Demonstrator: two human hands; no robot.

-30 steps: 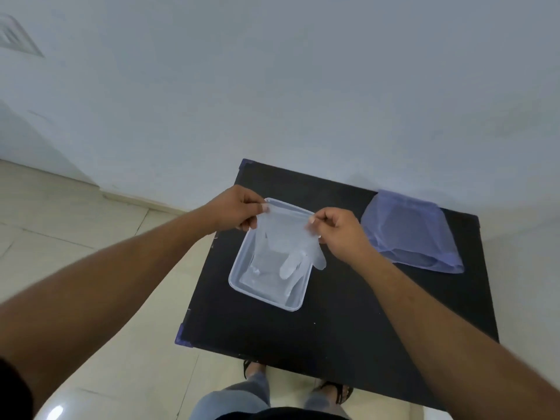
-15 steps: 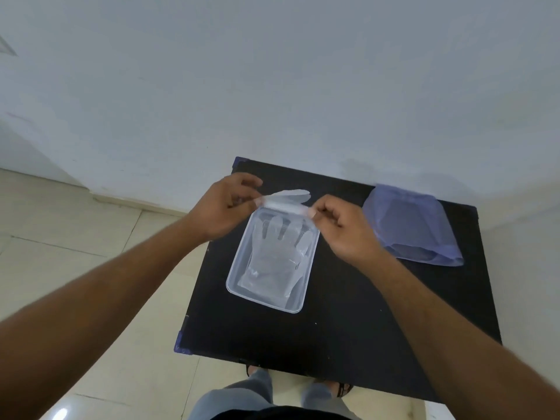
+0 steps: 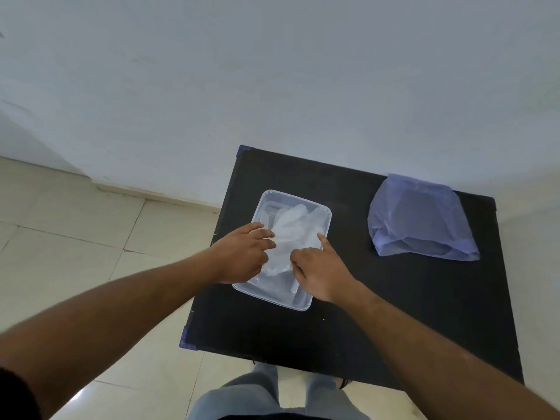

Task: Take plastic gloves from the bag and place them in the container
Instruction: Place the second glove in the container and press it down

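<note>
Gloves (image 3: pixel 291 234): lay inside the container (image 3: pixel 325 211).
Left hand (image 3: pixel 242 256): fingers spread, pressing gloves.
Right hand (image 3: pixel 318 268): fingers spread, touching gloves.
Bag (image 3: pixel 419 219): right of container, on worktop (image 3: pixel 394 313).

Both hands, left hand (image 3: pixel 242 256) and right hand (image 3: pixel 319 272), press loosely spread fingers (image 3: pixel 323 239) onto clear gloves (image 3: pixel 292 228) inside the container (image 3: pixel 325 212); the bag (image 3: pixel 421 219) lies right of the container on the surface (image 3: pixel 394 313).

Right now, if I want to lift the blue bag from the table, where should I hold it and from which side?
Probably pinch the blue bag at its far narrow edge by the wall, coming from above with the right hand, the nearer one. The bag lies slumped on the table, wider and folded at the near end, so any contents should hang down.
</note>
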